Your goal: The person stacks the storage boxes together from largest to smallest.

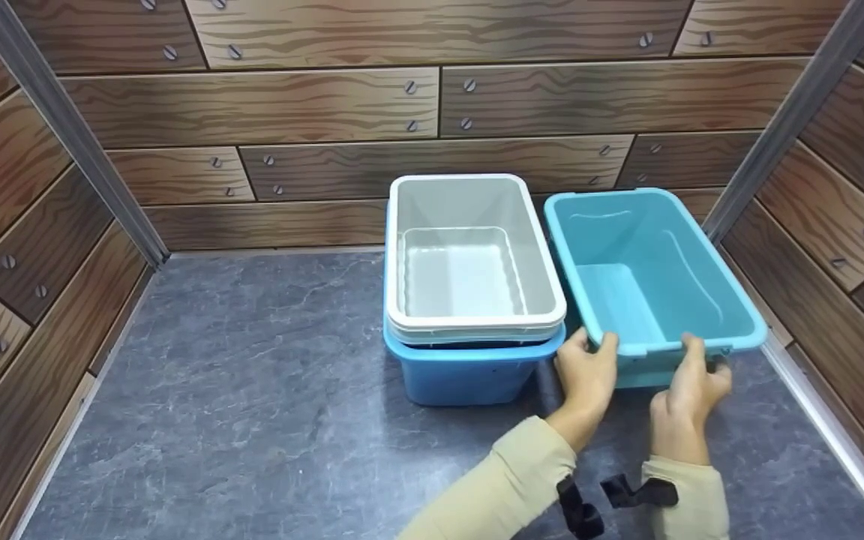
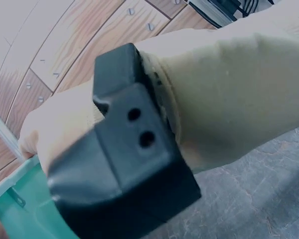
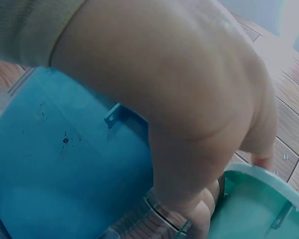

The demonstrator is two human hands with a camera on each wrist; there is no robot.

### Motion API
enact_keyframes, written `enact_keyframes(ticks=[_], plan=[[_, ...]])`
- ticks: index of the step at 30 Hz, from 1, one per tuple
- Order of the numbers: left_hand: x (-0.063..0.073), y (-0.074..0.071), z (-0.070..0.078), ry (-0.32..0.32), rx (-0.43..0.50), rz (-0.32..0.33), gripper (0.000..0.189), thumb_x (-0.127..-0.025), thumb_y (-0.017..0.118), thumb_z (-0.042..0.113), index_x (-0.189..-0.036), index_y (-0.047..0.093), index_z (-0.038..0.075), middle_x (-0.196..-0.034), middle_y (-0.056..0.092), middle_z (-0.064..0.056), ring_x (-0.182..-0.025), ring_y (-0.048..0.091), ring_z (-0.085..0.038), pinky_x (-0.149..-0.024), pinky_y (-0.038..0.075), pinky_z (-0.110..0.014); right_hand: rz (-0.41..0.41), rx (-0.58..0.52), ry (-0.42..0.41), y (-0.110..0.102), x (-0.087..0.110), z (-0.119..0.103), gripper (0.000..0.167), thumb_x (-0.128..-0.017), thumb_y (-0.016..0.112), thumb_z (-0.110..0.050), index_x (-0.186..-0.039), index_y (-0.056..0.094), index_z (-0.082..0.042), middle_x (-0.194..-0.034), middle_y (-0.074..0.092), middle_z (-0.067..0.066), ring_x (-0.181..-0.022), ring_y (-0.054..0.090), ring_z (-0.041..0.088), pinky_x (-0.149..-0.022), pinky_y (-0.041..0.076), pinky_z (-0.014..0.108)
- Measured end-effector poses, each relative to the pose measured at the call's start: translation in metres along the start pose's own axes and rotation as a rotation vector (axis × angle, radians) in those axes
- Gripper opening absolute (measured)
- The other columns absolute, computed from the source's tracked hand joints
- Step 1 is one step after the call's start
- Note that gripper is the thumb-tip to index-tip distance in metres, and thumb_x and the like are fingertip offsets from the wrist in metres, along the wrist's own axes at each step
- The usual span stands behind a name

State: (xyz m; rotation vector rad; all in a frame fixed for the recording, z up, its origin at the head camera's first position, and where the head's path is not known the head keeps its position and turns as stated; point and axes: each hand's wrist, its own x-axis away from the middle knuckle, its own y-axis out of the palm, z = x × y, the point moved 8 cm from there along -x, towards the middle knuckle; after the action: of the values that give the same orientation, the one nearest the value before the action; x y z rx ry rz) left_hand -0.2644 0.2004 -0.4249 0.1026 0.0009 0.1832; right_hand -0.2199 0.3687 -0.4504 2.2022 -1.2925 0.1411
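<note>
A teal plastic bin (image 1: 646,300) sits at the right, its open top facing up. At its near rim, my left hand (image 1: 586,375) grips the left corner, thumb over the edge. My right hand (image 1: 691,401) holds the same rim farther right, with the thumb on top and fingers curled below. The right wrist view has fingers bent beneath the rim of the teal bin (image 3: 254,206). In the left wrist view a black wrist mount (image 2: 124,164) covers much of the hand, and a corner of the teal bin (image 2: 37,201) shows beyond it.
Left of the teal bin stands a blue bin (image 1: 469,379), with a light grey bin (image 1: 477,326) nested in it. The dark grey marbled floor (image 1: 237,390) spreads to the left. Wood-plank-patterned walls (image 1: 342,105) enclose three sides. Black straps (image 1: 638,491) hang by the sleeves.
</note>
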Motion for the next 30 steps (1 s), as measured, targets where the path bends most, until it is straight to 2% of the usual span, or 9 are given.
enact_keyframes(ticks=[2,9,14,17,25,30], plan=[[0.000,-0.001,0.001,0.004,0.006,0.000,0.020,-0.075,0.063,0.008,-0.059,0.051,0.011,-0.053,0.031,0.012,-0.051,0.031,-0.003,-0.048,0.027,-0.015,-0.001,-0.002,0.001,-0.001,-0.001,0.000,0.031,-0.089,0.063,-0.016,-0.115,0.046,-0.016,-0.107,0.048,-0.008,-0.095,0.050,0.004,-0.085,0.047,0.014],[0.000,0.001,0.006,-0.005,0.020,-0.032,0.026,-0.076,0.063,0.007,-0.057,0.047,0.013,-0.052,0.029,0.011,-0.049,0.030,-0.003,-0.047,0.026,-0.015,-0.011,-0.053,0.012,-0.005,-0.007,-0.002,0.046,-0.090,0.066,-0.026,-0.129,0.044,-0.016,-0.111,0.050,-0.010,-0.106,0.049,0.003,-0.100,0.041,0.017],[0.000,0.000,0.011,-0.002,0.011,-0.048,0.037,-0.076,0.064,0.007,-0.055,0.035,0.019,-0.051,0.024,0.012,-0.048,0.025,-0.003,-0.045,0.021,-0.015,-0.009,-0.082,0.014,-0.006,-0.009,-0.004,0.047,-0.089,0.067,-0.027,-0.129,0.044,-0.018,-0.111,0.051,-0.010,-0.108,0.049,0.004,-0.100,0.040,0.015],[0.001,0.000,0.015,0.002,-0.001,-0.061,0.039,-0.075,0.064,0.007,-0.054,0.034,0.019,-0.051,0.022,0.011,-0.048,0.023,-0.003,-0.046,0.020,-0.015,-0.020,-0.109,0.002,-0.004,-0.008,-0.005,0.050,-0.090,0.066,-0.026,-0.134,0.043,-0.016,-0.112,0.052,-0.009,-0.110,0.050,0.005,-0.099,0.041,0.016],[0.000,0.000,0.021,-0.025,-0.018,-0.106,0.029,-0.076,0.066,0.008,-0.056,0.045,0.015,-0.053,0.027,0.009,-0.051,0.028,-0.004,-0.047,0.024,-0.015,-0.031,-0.132,-0.015,-0.002,-0.002,-0.010,0.049,-0.091,0.065,-0.024,-0.134,0.044,-0.014,-0.114,0.053,-0.008,-0.113,0.050,0.006,-0.101,0.041,0.017],[-0.001,-0.002,0.027,0.030,-0.019,-0.105,0.033,-0.076,0.064,0.008,-0.054,0.040,0.016,-0.051,0.023,0.011,-0.049,0.023,-0.004,-0.047,0.020,-0.015,-0.013,-0.128,-0.033,-0.002,0.000,-0.014,0.051,-0.089,0.067,-0.025,-0.133,0.042,-0.016,-0.112,0.050,-0.010,-0.110,0.049,0.005,-0.100,0.040,0.017]])
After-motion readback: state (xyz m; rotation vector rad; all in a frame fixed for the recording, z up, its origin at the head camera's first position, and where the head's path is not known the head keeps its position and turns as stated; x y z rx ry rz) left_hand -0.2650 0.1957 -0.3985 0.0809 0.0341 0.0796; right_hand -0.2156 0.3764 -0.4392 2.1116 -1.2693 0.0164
